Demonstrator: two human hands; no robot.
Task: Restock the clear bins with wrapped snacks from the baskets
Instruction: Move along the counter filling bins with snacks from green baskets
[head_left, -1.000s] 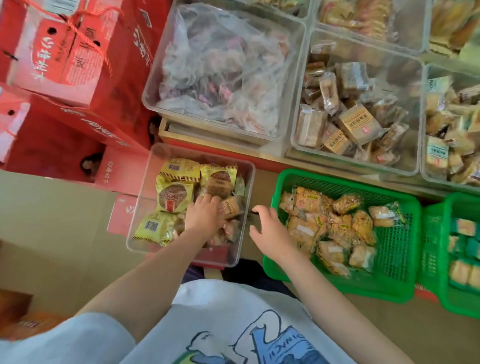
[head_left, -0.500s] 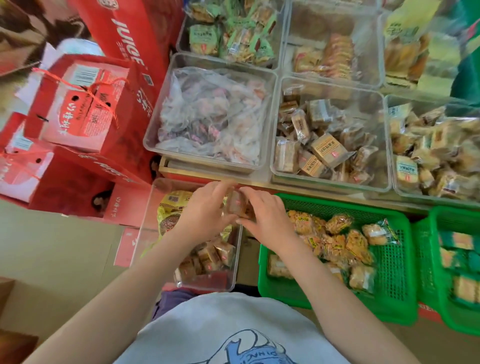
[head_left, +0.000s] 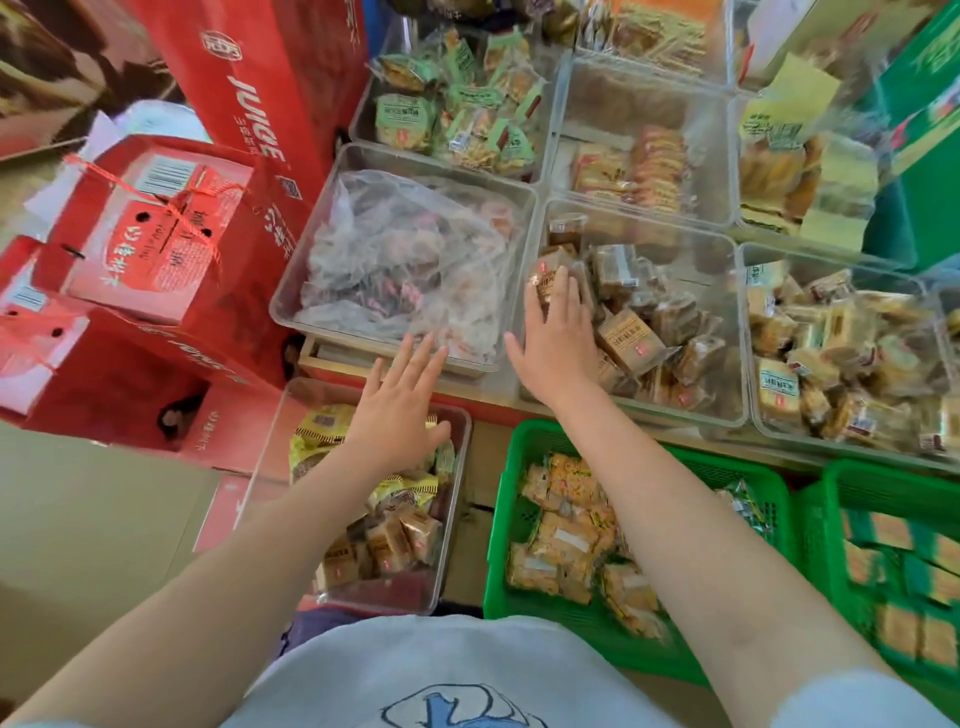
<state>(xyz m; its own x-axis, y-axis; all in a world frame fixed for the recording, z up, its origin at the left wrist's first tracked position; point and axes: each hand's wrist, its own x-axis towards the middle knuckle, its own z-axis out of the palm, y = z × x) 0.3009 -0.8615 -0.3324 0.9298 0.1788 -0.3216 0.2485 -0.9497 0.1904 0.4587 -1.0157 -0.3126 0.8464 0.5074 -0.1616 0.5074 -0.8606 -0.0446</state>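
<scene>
Under the right hand (head_left: 556, 332), inside the clear bin (head_left: 727, 332) of brown-wrapped snacks, lay a small wrapped snack (head_left: 545, 283), touched by straight fingertips, neither curled round nor pinched. Looked like the drop-off step; next, probably back to the green basket (head_left: 524, 447). Hovered apart, fingers spread and empty: left hand (head_left: 400, 410)

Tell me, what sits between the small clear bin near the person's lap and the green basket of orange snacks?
In the head view, only a narrow strip of tan floor separates the small clear bin from the green basket. No snack or hand lies in that gap.
</scene>
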